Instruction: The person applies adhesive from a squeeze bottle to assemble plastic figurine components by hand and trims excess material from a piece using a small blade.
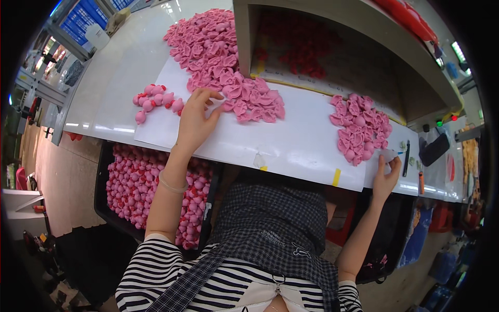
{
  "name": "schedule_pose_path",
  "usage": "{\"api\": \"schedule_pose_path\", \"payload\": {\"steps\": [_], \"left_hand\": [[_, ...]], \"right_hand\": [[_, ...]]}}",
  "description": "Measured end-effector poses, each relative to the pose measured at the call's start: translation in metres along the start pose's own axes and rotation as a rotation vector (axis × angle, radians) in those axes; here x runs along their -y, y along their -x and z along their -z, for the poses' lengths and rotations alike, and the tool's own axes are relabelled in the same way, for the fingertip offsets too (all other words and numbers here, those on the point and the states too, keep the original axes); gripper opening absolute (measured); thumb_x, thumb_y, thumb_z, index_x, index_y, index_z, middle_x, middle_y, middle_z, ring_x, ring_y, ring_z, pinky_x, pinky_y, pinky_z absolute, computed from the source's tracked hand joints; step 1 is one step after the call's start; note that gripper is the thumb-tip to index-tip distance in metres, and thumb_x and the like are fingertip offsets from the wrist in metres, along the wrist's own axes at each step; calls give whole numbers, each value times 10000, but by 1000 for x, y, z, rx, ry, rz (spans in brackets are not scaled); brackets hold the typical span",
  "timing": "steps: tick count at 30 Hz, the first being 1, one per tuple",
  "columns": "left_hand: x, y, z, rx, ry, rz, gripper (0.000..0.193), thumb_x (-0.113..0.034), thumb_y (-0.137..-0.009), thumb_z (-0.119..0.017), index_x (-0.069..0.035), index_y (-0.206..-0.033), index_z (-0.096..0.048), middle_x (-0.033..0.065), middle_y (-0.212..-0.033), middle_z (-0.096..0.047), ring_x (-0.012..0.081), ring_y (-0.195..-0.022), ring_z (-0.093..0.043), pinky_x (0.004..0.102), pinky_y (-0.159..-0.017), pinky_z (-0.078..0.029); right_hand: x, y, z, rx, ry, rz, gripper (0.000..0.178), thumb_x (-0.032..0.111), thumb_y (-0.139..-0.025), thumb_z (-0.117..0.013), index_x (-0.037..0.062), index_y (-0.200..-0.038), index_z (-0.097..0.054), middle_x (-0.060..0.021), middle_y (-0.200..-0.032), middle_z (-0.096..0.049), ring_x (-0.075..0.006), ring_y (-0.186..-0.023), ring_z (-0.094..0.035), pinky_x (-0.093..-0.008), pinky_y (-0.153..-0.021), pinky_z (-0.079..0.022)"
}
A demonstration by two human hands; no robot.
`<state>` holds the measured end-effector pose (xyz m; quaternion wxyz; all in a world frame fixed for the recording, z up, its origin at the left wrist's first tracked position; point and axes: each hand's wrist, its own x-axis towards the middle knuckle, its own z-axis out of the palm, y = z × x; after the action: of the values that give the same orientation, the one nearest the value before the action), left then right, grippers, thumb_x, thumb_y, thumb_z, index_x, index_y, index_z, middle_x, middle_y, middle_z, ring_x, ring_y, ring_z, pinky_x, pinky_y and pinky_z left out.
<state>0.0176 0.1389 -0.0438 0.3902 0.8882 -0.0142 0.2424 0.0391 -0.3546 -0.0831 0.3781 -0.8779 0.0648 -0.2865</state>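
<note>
My left hand looks open by the wavy pink heap; right of it, my right hand grips a white, blue-tipped tube.

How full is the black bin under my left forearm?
The black bin looks well filled: pink-and-red pieces hide its bottom; exact depth unclear.

The left hand, fingers parted, is positioned beside a large pile of pink pieces on the tabletop. The right hand holds a blue-tipped white object beside a smaller pile.
</note>
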Motion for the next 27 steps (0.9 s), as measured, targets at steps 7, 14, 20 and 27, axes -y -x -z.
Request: {"api": "schedule_pose_path", "payload": {"steps": [7, 14, 20, 27], "left_hand": [[3, 6, -12, 27, -24, -63, 189, -33, -793, -738, -17, -932, -611, 74, -861, -625, 199, -753, -600, 302, -703, -484], [-16, 22, -16, -37, 237, 128, 192, 15, -884, -596, -24, -1072, -597, 1, -787, -504, 76, -679, -454, 217, -624, -398], [-51, 48, -29, 162, 849, 433, 142, -33, -952, -568, -27, -1084, -517, 79, -933, -616, 104, -705, -554, 235, -668, -458], [-63, 56, -42, 297, 951, 437, 255, -35, -952, -587, 29, -1188, -515, 157, -1143, -641, 166, -840, -655, 282, -792, -533]], "right_hand": [[2, -1, -17, -137, -380, 99, 270, 80, -978, -548, -12, -1212, -449, -113, -1126, -570, -171, -998, -580, -285, -841, -475], [113, -15, -62, 468, -679, -135, 155, 70, -897, -634, 72, -1041, -577, 13, -861, -603, -88, -782, -607, -202, -607, -466], [139, -84, -171, 344, -104, 403, 293, 240, -780, -753, 40, -983, -685, -162, -899, -694, -318, -768, -667, -394, -704, -526], [140, -102, -209, 508, 162, 384, 415, 309, -735, -763, 35, -1042, -701, -265, -914, -665, -447, -892, -628, -474, -793, -510]]}}
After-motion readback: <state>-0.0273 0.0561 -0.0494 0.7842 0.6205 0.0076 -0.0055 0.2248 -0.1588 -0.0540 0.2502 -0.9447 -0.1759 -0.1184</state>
